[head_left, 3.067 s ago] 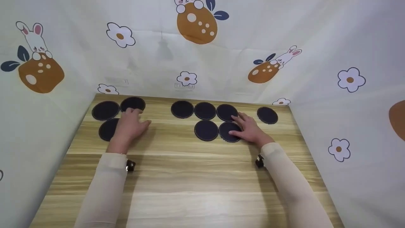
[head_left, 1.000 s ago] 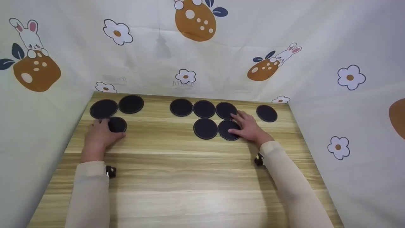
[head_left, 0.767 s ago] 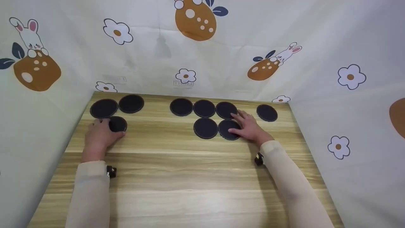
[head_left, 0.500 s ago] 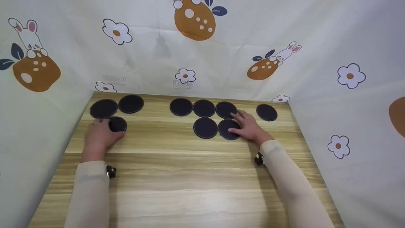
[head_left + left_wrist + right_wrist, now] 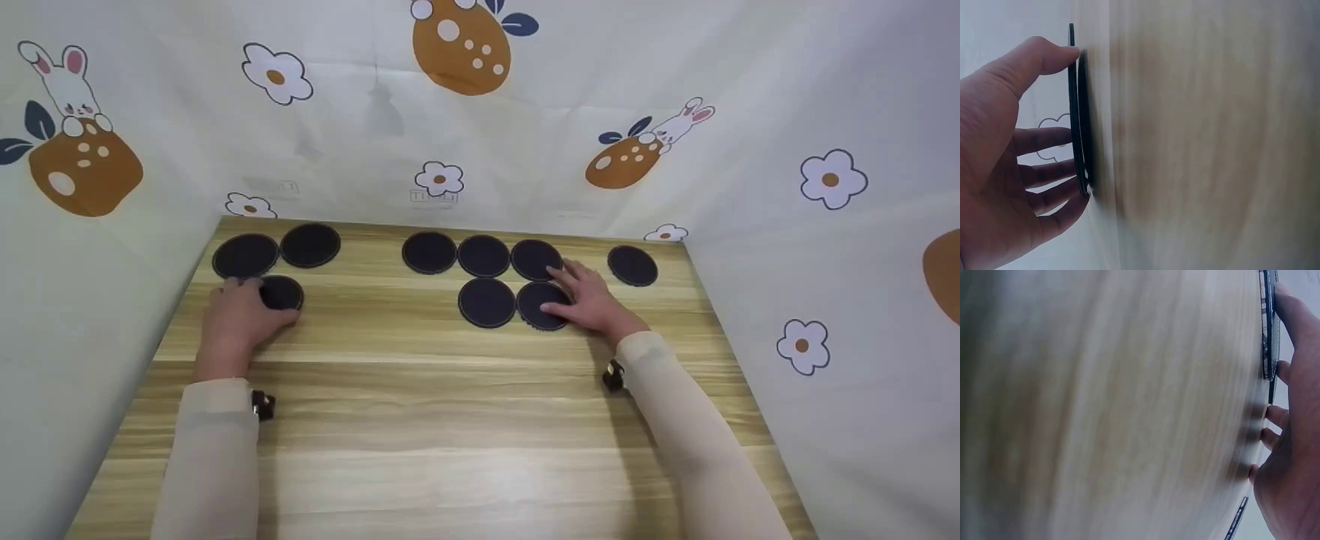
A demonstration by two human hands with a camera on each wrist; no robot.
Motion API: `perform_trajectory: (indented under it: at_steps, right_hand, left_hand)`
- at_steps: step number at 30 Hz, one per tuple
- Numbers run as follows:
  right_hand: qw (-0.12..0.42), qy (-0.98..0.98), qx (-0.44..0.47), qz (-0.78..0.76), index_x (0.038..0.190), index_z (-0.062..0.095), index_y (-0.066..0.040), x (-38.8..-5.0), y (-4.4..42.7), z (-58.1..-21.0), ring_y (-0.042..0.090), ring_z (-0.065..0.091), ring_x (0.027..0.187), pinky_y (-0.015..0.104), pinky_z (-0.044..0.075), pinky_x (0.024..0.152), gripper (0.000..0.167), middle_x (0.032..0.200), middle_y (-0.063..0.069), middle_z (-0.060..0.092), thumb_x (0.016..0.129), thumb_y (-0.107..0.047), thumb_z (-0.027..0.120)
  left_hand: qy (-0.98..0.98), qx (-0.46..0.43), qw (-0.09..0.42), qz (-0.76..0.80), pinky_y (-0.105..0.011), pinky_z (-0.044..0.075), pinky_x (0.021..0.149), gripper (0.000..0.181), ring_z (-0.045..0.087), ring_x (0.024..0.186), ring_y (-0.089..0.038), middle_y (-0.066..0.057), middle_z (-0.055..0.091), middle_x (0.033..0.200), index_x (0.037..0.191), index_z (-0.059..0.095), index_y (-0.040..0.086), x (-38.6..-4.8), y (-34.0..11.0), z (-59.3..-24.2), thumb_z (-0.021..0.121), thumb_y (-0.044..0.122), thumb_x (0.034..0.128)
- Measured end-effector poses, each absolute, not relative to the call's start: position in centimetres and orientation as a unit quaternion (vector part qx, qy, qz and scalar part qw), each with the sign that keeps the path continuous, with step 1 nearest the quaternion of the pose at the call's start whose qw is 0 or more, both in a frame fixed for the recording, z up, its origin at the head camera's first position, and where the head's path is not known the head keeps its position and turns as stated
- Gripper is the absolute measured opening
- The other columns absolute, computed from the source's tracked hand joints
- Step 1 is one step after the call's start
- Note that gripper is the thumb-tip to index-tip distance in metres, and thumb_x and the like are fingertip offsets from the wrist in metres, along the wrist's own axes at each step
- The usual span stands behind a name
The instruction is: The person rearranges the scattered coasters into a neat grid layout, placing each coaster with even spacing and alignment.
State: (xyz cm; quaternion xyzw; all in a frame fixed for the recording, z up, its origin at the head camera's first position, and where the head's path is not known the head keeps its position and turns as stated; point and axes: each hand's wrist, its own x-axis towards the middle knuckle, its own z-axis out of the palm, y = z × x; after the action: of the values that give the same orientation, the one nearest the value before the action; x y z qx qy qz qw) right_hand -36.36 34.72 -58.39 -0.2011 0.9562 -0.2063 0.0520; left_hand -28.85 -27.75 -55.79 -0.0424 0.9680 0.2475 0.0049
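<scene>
In the head view, my left hand [image 5: 241,324] holds the lower black disc [image 5: 285,292] of the left group by its edges. The left wrist view shows the thumb and fingers of that hand [image 5: 1008,157] at opposite ends of the thin disc [image 5: 1074,90], with a narrow gap to a dark shape behind it. My right hand [image 5: 594,301] rests at the right group, thumb on the lower right disc [image 5: 538,306], a fingertip on the disc behind it [image 5: 534,259]. In the right wrist view the fingers of that hand [image 5: 1297,422] are spread and relaxed.
Two discs [image 5: 245,256] [image 5: 310,245] lie at the back left. Three more of the right group [image 5: 429,253] [image 5: 484,256] [image 5: 487,302] lie left of my right hand, and a lone disc [image 5: 632,265] is at the back right. Patterned cloth [image 5: 337,150] surrounds the wooden table [image 5: 450,420].
My left hand has moved from the back disc to the lower disc, toward the left and nearer me. That disc sits farther right than at first. My right hand stays in place.
</scene>
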Motion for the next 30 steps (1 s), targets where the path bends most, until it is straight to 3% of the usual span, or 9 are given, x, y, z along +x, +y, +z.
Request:
perform_trajectory:
  at_steps: [15,30]
  right_hand:
    - [0.060,0.957,-0.201,-0.202,0.173,0.041,-0.019,-36.6,34.9,-58.6,0.047,0.014,0.167,0.067,0.007,0.133,0.091,0.180,0.024,0.023,0.100,-0.059,0.075]
    - [0.051,0.956,-0.203,-0.204,0.171,0.044,-0.015,-36.4,34.7,-58.2,0.050,0.017,0.166,0.070,0.008,0.132,0.088,0.178,0.027,0.025,0.100,-0.056,0.076]
  left_hand:
    - [0.967,-0.021,0.003,0.255,-0.078,0.043,0.107,0.096,0.042,0.133,-0.067,-0.049,0.043,0.147,0.152,0.050,-0.017,-29.9,-25.2,-55.1,0.083,0.049,0.0906]
    - [0.963,0.008,0.018,0.268,-0.078,0.038,0.114,0.096,0.038,0.144,-0.066,-0.044,0.037,0.161,0.157,0.049,-0.011,-30.9,-22.2,-55.7,0.082,0.051,0.0925]
